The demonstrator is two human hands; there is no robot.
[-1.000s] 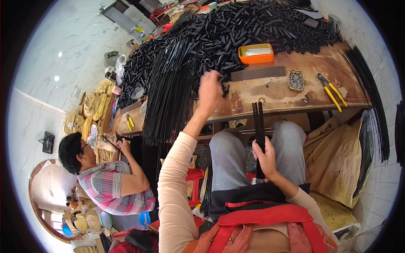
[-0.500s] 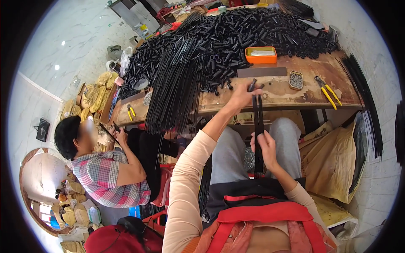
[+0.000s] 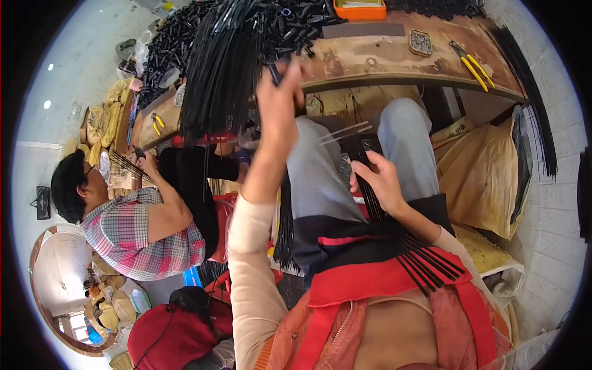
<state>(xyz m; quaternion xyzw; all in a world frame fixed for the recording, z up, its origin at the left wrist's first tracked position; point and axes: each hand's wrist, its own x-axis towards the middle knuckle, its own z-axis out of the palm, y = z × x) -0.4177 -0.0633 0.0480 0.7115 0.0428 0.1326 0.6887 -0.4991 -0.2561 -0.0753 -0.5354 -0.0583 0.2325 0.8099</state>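
Note:
My left hand (image 3: 280,102), slightly smeared by motion, is raised in front of the table edge with its fingers closed round a short black tubular part (image 3: 274,73). It is beside a hanging sheaf of thin black rods (image 3: 219,74) that lies over the table edge. Over my lap, my right hand (image 3: 379,179) grips a bundle of slim black ribs (image 3: 368,200). Their lower ends fan out across my red and black apron (image 3: 364,277). A few light-coloured thin ends cross at the bundle's top, above my thigh.
On the wooden table (image 3: 370,68) are a heap of black tubular parts (image 3: 290,28), an orange box (image 3: 359,9), a small tin of metal bits (image 3: 420,43) and yellow-handled pliers (image 3: 473,68). More black rods (image 3: 533,98) lean at the right. A co-worker (image 3: 135,222) sits at left.
My left hand has moved left and away from the ribs with a black part in it. The rib bundle has tilted and its lower ends have spread over my apron. The view has shifted downward.

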